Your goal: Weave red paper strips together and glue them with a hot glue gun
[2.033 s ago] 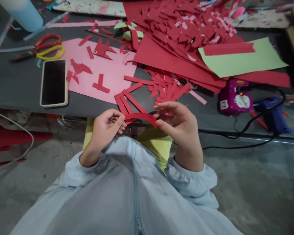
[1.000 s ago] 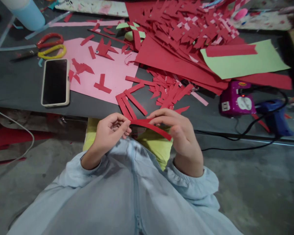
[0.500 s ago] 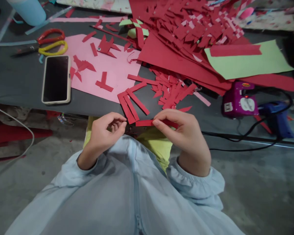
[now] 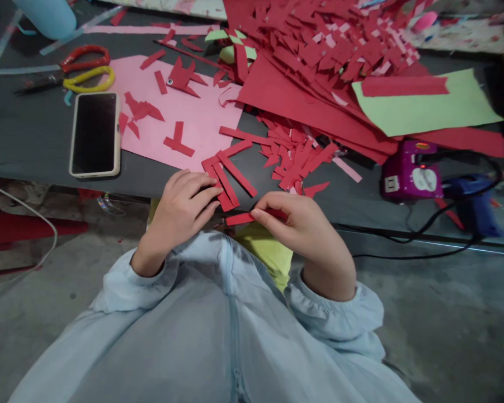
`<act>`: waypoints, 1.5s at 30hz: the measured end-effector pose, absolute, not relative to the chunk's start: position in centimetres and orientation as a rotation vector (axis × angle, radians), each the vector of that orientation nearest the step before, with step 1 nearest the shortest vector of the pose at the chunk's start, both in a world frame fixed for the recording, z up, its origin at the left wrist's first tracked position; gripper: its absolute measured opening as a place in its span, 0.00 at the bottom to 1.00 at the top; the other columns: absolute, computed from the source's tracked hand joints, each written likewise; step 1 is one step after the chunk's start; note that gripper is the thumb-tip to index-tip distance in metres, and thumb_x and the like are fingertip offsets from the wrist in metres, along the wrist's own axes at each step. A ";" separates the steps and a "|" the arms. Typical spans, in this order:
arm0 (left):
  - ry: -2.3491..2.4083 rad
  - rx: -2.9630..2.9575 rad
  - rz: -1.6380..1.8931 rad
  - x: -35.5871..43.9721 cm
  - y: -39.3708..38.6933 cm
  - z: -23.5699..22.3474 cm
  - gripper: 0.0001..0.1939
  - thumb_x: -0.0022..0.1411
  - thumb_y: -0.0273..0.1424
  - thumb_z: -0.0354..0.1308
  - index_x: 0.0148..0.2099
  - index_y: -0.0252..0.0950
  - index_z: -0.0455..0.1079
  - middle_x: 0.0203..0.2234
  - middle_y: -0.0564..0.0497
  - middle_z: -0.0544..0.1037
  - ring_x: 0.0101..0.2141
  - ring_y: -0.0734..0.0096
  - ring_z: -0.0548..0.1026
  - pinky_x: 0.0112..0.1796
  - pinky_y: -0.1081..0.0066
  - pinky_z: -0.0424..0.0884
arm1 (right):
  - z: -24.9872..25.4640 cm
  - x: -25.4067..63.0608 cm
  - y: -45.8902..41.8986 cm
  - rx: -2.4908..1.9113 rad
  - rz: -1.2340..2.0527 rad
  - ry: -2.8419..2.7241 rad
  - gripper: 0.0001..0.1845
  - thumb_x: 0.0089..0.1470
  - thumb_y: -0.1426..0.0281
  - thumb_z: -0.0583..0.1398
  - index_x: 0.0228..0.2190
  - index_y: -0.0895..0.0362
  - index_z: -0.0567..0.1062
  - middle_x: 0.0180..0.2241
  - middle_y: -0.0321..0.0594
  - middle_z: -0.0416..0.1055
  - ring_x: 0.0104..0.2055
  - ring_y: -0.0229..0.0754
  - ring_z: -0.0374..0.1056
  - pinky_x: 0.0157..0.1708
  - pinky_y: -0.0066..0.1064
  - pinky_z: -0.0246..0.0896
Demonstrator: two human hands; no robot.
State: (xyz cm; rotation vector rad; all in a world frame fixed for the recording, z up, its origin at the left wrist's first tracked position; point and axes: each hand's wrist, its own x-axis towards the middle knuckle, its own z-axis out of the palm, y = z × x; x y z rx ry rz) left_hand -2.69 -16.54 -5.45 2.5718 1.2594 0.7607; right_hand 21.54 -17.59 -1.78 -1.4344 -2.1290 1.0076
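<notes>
My right hand [image 4: 291,224] pinches a red paper strip [image 4: 239,219] between thumb and forefinger, close to the table's front edge. The strip's free end points left, and its other part is behind the fingers. My left hand [image 4: 187,204] is palm down with its fingers extended, its fingertips at the left side of several flat red paper strips [image 4: 226,184]. Those strips lie partly over one another at the table edge. Just behind them is a pink sheet [image 4: 142,143], which carries a red paper fish [image 4: 183,77] with an eye and some red cut pieces [image 4: 178,140].
On the left are a phone [image 4: 95,135] and scissors [image 4: 88,78] with red and yellow handles. A heap of red scraps [image 4: 296,154] and stacked red sheets [image 4: 285,92] fill the middle. A purple device [image 4: 411,173] and a blue glue gun [image 4: 474,204] with black cables lie right.
My left hand has turned palm down, its fingers spreading out over the strips' left side. My right hand has shifted slightly left with the red paper strip.
</notes>
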 end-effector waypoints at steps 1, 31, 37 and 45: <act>1.277 2.567 0.764 -2.7 -16.5 -5.5 0.12 0.66 0.32 0.54 0.50 0.39 0.74 0.48 0.45 0.79 0.50 0.60 0.74 0.57 0.53 0.64 | -1.8 21.4 -17.5 -1.441 1.011 -2.131 0.12 0.59 0.65 0.57 0.25 0.55 0.71 0.25 0.36 0.72 0.27 0.37 0.65 0.29 0.30 0.55; 1.302 2.489 0.843 -2.2 -16.3 -5.9 0.12 0.67 0.34 0.54 0.47 0.36 0.75 0.45 0.44 0.80 0.47 0.59 0.75 0.53 0.56 0.68 | -1.0 20.1 -15.7 -1.507 1.260 -1.961 0.15 0.55 0.62 0.57 0.22 0.57 0.71 0.20 0.34 0.68 0.24 0.35 0.60 0.26 0.29 0.53; 1.310 2.531 0.817 -2.1 -16.3 -5.9 0.12 0.68 0.34 0.52 0.46 0.36 0.74 0.44 0.44 0.80 0.46 0.60 0.75 0.52 0.57 0.68 | -1.1 19.8 -14.9 -1.489 1.338 -1.900 0.15 0.53 0.61 0.58 0.21 0.57 0.71 0.19 0.34 0.67 0.23 0.34 0.59 0.25 0.29 0.52; 1.279 2.565 0.841 -2.3 -16.3 -6.1 0.12 0.67 0.31 0.52 0.48 0.35 0.74 0.45 0.43 0.79 0.46 0.59 0.75 0.53 0.55 0.68 | -1.4 19.2 -13.9 -1.605 1.264 -2.005 0.16 0.54 0.61 0.57 0.20 0.57 0.69 0.19 0.33 0.63 0.23 0.34 0.55 0.26 0.30 0.49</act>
